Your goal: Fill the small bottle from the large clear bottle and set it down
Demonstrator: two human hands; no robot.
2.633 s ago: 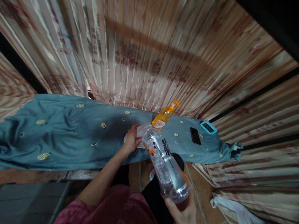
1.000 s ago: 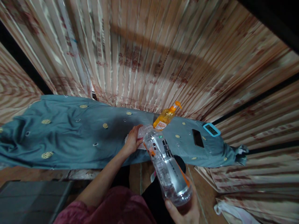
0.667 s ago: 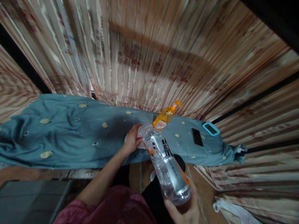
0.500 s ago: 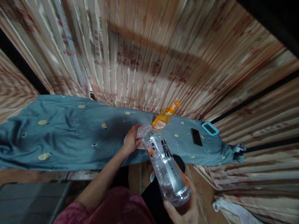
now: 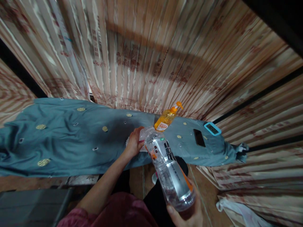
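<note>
My right hand (image 5: 189, 212) grips the base of a large clear plastic bottle (image 5: 167, 168) with a dark and orange label. The bottle is tilted, its neck pointing away from me over the table's near edge. At that neck my left hand (image 5: 134, 142) is closed on a white crumpled cloth or tissue (image 5: 142, 135) lying on the blue cloth. Whether the bottle's cap is on is hidden. An orange pump bottle (image 5: 167, 117) stands just behind the left hand.
A blue tablecloth (image 5: 71, 138) with gold dots covers a long table. A dark phone (image 5: 198, 137) and a small blue-framed digital device (image 5: 212, 128) lie at its right end. Striped pink curtains (image 5: 146, 56) hang behind. A white bag (image 5: 239, 212) lies on the floor.
Hardly anything differs. Both hands and the tilted bottle hold the same pose; only the camera has shifted slightly.
</note>
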